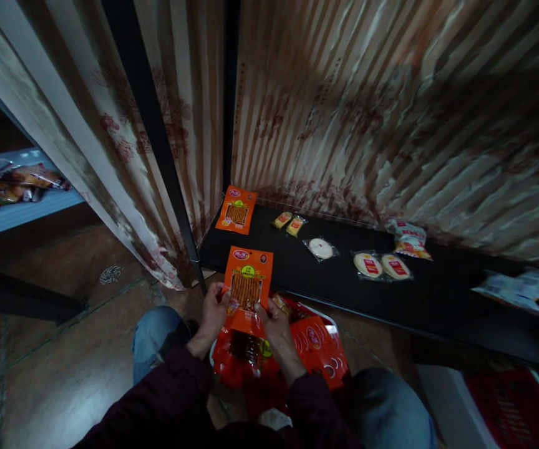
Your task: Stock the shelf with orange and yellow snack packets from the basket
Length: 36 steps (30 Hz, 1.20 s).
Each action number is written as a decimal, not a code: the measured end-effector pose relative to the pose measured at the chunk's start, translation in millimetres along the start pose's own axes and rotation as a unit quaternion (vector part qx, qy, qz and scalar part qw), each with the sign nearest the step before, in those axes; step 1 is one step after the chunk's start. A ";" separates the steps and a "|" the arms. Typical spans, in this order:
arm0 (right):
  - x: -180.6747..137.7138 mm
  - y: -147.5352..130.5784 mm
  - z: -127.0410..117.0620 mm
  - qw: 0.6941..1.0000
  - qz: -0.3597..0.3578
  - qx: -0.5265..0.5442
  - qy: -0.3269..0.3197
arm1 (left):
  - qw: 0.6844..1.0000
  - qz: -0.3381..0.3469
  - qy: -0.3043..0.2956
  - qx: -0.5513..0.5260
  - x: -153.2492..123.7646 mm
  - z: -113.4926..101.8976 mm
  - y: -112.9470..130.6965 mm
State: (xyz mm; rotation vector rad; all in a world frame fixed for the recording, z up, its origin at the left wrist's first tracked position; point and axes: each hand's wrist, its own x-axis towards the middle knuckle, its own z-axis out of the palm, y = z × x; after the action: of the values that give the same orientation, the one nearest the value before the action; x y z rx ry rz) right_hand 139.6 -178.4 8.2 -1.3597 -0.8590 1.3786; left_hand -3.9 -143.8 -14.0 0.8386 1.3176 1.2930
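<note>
Between my two hands is an orange snack packet with a clear window showing brown sticks. My left hand pinches its left edge, and my right hand grips the lower right edge with the thumb on the front. Below it stands a basket with a white rim, filled with red and orange packets. A matching orange packet rests at the left end of the black shelf, just beyond the held one.
Along the shelf lie two small yellow packets, a round white wrapped item, two round wrapped pastries, a chip-like bag and silvery bags. A black post rises at left, with curtains behind. A red-and-white box sits lower right.
</note>
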 end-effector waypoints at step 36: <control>108.9 -34.0 46.6 0.998 -0.063 -0.007 0.020 | 0.963 0.124 0.082 0.223 113.9 14.8 25.0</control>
State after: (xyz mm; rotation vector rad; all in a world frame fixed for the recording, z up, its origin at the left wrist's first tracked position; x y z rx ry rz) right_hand 110.9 -58.8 14.8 -1.3171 -0.9123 1.2464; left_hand -16.4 -26.9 -10.7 1.2619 1.7161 1.2957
